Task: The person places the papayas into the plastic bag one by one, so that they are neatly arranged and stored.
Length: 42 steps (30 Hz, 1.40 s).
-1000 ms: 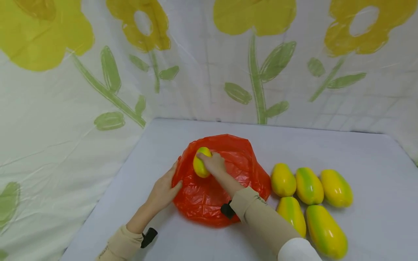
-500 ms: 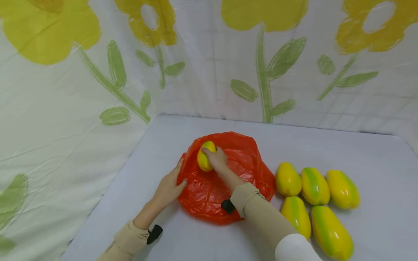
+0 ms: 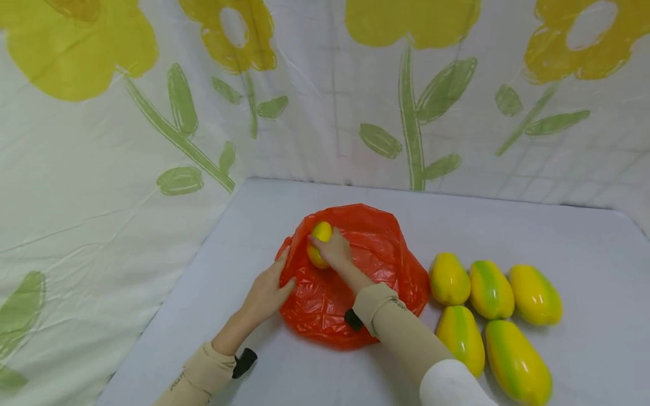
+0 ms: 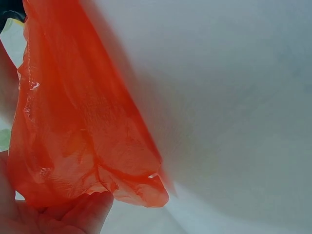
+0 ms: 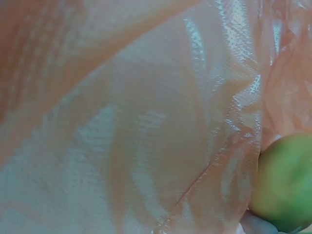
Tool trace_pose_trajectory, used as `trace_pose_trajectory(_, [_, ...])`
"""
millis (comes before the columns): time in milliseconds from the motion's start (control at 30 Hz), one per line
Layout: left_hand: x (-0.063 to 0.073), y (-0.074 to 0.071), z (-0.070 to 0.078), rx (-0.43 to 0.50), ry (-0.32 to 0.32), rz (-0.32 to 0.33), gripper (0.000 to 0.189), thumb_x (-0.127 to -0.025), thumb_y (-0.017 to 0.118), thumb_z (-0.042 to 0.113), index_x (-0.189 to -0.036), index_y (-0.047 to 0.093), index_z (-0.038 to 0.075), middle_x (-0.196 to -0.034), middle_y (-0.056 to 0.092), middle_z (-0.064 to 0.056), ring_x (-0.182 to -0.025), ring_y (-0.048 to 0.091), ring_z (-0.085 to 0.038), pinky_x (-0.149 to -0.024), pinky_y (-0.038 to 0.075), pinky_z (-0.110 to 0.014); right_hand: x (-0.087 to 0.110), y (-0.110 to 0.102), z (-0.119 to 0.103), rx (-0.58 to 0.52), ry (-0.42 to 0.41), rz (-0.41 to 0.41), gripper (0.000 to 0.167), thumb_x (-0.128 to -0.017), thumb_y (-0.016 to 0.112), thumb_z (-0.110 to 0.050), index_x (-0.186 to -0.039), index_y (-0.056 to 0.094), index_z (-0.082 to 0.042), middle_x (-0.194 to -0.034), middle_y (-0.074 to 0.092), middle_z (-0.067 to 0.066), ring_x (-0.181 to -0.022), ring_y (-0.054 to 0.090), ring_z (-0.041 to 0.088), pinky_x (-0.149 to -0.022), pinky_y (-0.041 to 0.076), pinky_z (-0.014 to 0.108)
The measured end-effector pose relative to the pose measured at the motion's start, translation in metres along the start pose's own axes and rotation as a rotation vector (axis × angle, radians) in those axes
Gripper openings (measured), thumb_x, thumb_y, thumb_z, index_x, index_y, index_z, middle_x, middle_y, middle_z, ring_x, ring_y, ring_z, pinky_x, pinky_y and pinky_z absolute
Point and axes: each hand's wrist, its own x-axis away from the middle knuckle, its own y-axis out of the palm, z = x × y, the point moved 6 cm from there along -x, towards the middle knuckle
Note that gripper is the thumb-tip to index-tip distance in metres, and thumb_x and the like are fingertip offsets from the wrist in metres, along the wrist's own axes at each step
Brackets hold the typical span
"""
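Observation:
A red plastic bag lies spread on the table with its mouth wide. My left hand holds its left rim, thumb on the inner side and fingers outside; the left wrist view shows fingertips at the edge of the red plastic. Inside the mouth, near the left wall, my right hand grips a yellow papaya, thumb across its near side. The right wrist view catches that papaya at its right edge, looking greenish against the bag's crinkled film.
Several yellow papayas with green stripes, one of them a large papaya, lie close together right of the bag. The white table ends at a curtain printed with yellow flowers, behind and to the left.
The head view has shifted slightly. My right hand and the papaya sit slightly lower in the bag than half a second ago. The left hand stays at the rim.

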Motion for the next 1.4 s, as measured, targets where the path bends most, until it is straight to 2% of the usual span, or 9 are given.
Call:
trace_pose_trajectory(300, [-0.003,0.004,0.003,0.010,0.002,-0.002,0.067,-0.092,0.056,0.009,-0.150,0.027,-0.005,-0.139,0.048,-0.026,-0.111,0.057,-0.038,-0.095,0.048,-0.054,0.002,-0.005,0.004,0.024,0.002,0.013,0.071,-0.094,0.059,-0.041,-0.147,0.031,-0.002,-0.118,0.055,0.017,-0.103,0.057,0.032,-0.090,0.053,0.047])
trace_pose_trajectory(400, [-0.004,0.004,0.003,0.016,0.001,-0.004,0.067,-0.092,0.056,0.009,-0.150,0.026,-0.006,-0.140,0.048,-0.026,-0.108,0.058,-0.036,-0.093,0.049,-0.053,0.002,-0.008,0.005,0.043,0.021,-0.008,0.077,-0.094,0.057,-0.045,-0.150,0.027,-0.002,-0.126,0.052,0.019,-0.108,0.055,0.033,-0.094,0.051,0.048])
trace_pose_trajectory(533, [-0.003,0.004,0.005,0.022,-0.007,-0.015,0.067,-0.092,0.056,0.011,-0.150,0.026,-0.006,-0.142,0.046,-0.025,-0.112,0.056,-0.038,-0.095,0.048,-0.054,0.002,-0.014,0.005,0.062,0.052,-0.041,0.083,-0.094,0.055,-0.049,-0.154,0.020,-0.002,-0.140,0.045,0.021,-0.118,0.049,0.036,-0.100,0.045,0.052])
trace_pose_trajectory(700, [-0.003,0.002,0.006,0.010,-0.001,-0.018,0.067,-0.093,0.056,0.010,-0.150,0.025,-0.006,-0.143,0.044,-0.027,-0.120,0.052,-0.042,-0.099,0.044,-0.056,0.004,-0.026,0.000,0.102,0.048,-0.050,0.087,-0.092,0.055,-0.052,-0.155,0.019,-0.004,-0.146,0.040,0.021,-0.127,0.044,0.038,-0.105,0.039,0.054])
trace_pose_trajectory(900, [-0.003,0.000,0.002,-0.010,-0.018,-0.020,0.067,-0.093,0.056,0.011,-0.151,0.025,-0.005,-0.144,0.042,-0.028,-0.125,0.047,-0.045,-0.104,0.038,-0.058,0.010,-0.036,-0.005,0.094,0.041,-0.072,0.086,-0.092,0.053,-0.055,-0.155,0.020,-0.006,-0.154,0.031,0.018,-0.138,0.032,0.038,-0.111,0.029,0.057])
trace_pose_trajectory(1033, [-0.002,0.001,0.002,-0.011,-0.025,-0.029,0.068,-0.094,0.055,0.012,-0.152,0.024,-0.003,-0.146,0.040,-0.028,-0.128,0.044,-0.046,-0.105,0.036,-0.058,0.015,-0.042,-0.011,0.080,0.047,-0.084,0.085,-0.093,0.052,-0.056,-0.155,0.020,-0.008,-0.156,0.028,0.016,-0.140,0.028,0.038,-0.111,0.027,0.059])
trace_pose_trajectory(1400, [-0.002,0.003,0.005,0.004,-0.023,-0.042,0.068,-0.094,0.054,0.011,-0.152,0.022,-0.003,-0.147,0.038,-0.028,-0.128,0.044,-0.045,-0.103,0.038,-0.059,0.029,-0.069,-0.021,0.075,0.026,-0.077,0.085,-0.092,0.052,-0.057,-0.155,0.022,-0.009,-0.158,0.025,0.012,-0.142,0.025,0.035,-0.112,0.027,0.056])
